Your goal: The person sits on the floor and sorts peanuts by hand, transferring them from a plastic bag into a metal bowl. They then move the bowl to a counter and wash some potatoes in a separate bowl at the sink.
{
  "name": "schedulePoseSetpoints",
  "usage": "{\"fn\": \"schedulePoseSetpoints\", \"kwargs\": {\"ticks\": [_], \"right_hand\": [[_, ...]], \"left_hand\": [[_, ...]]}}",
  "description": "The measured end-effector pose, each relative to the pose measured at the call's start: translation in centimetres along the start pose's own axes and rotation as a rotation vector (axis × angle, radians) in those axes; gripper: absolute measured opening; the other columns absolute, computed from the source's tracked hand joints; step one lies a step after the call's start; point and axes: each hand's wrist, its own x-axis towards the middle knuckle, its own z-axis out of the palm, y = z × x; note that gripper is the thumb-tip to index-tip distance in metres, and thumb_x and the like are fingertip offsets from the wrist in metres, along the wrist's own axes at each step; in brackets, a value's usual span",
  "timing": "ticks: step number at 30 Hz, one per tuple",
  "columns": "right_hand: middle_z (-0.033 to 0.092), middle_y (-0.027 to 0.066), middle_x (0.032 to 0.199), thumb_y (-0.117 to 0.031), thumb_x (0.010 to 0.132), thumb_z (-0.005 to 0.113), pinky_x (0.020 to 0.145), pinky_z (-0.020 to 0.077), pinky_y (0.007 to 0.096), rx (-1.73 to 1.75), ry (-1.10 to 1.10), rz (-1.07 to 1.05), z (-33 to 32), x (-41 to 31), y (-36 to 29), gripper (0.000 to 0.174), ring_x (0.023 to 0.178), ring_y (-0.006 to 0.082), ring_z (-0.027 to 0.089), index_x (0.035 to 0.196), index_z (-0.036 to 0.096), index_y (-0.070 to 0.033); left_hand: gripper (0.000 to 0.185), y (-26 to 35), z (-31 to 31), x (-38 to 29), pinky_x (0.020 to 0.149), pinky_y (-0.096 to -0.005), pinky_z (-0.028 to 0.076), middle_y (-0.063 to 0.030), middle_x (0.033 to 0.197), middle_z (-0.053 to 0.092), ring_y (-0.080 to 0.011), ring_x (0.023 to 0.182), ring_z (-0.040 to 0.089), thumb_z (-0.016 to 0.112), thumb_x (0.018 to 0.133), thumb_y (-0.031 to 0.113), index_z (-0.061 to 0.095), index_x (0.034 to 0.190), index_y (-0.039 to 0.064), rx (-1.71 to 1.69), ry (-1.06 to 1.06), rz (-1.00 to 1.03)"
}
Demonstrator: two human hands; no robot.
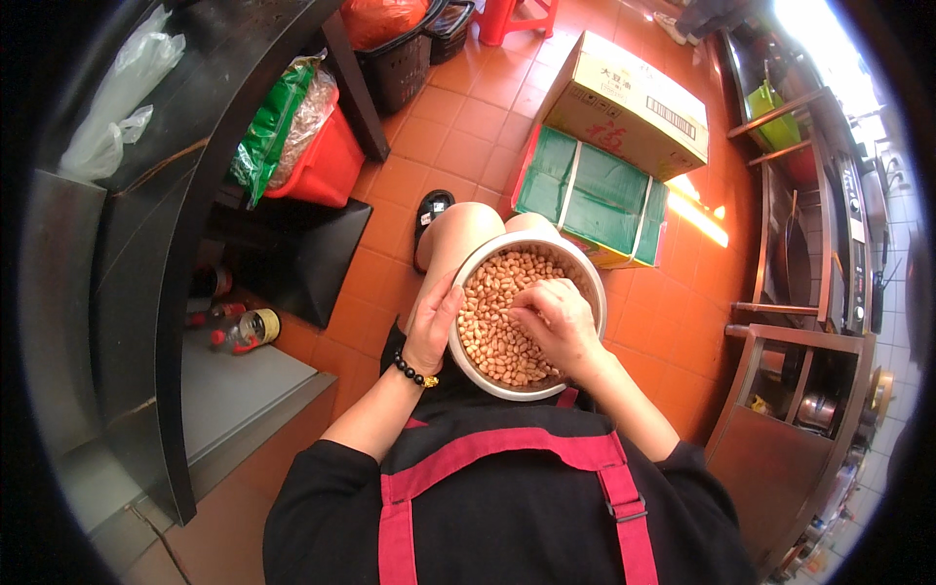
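Observation:
A round metal bowl rests on my lap, filled with shelled peanuts. My left hand grips its left rim, thumb at the inner edge and fingers outside; a black bead bracelet with a gold charm is on that wrist. Over the peanuts, in the right half of the bowl, is my right hand, its fingers bent and drawn together. Whether a peanut is between those fingertips is hidden.
A green strapped box and a cardboard carton stand ahead on the tiled floor. Left are a dark table, a red bin and a fallen bottle. Metal kitchen units line the right; a person's foot shows beyond.

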Motion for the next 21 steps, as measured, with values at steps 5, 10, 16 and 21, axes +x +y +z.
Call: {"fn": "schedulePoseSetpoints", "kwargs": {"ticks": [5,10,16,21], "right_hand": [[0.064,0.0094,0.081,0.003,0.074,0.066,0.071,0.0494,0.0312,0.549,0.062,0.155,-3.7,0.6,-3.9,0.011,0.079,0.0227,0.063,0.082,0.059,-0.002],[0.066,0.0074,0.075,-0.002,0.078,0.065,0.077,0.0473,0.0368,0.800,-0.016,-0.394,-10.4,1.0,-9.0,0.006,0.066,0.0200,0.063,0.077,0.060,-0.005],[0.066,0.0186,0.095,-0.007,0.083,0.059,0.084,0.0476,0.0337,0.970,-0.011,-0.674,-13.8,1.0,-13.9,0.010,0.085,0.0263,0.065,0.093,0.057,-0.003],[0.066,0.0120,0.084,-0.003,0.082,0.052,0.063,0.0490,0.0293,0.703,-0.313,-0.737,-12.6,2.4,-11.2,0.006,0.071,0.0239,0.063,0.079,0.057,-0.003]], "left_hand": [[0.040,-0.3,-0.2,0.3,0.089,-0.0224,0.039,-0.0047,0.115,0.055,-0.0089,0.103,0.050,0.044,0.096,0.023,0.044,0.127,-0.002,-0.063,-0.032,-0.018],[0.041,-0.7,-0.3,0.3,0.090,-0.0227,0.039,-0.0053,0.115,0.055,-0.0091,0.104,0.050,0.045,0.095,0.023,0.044,0.127,-0.002,-0.059,-0.020,-0.006],[0.043,-0.6,-0.4,0.3,0.088,-0.0224,0.041,-0.0061,0.114,0.056,-0.0100,0.103,0.052,0.046,0.095,0.024,0.043,0.128,-0.002,-0.092,-0.027,-0.036],[0.043,-0.3,-0.3,0.1,0.089,-0.0229,0.040,-0.0063,0.115,0.055,-0.0102,0.103,0.051,0.047,0.094,0.026,0.044,0.128,-0.002,-0.064,-0.004,-0.044]]}}
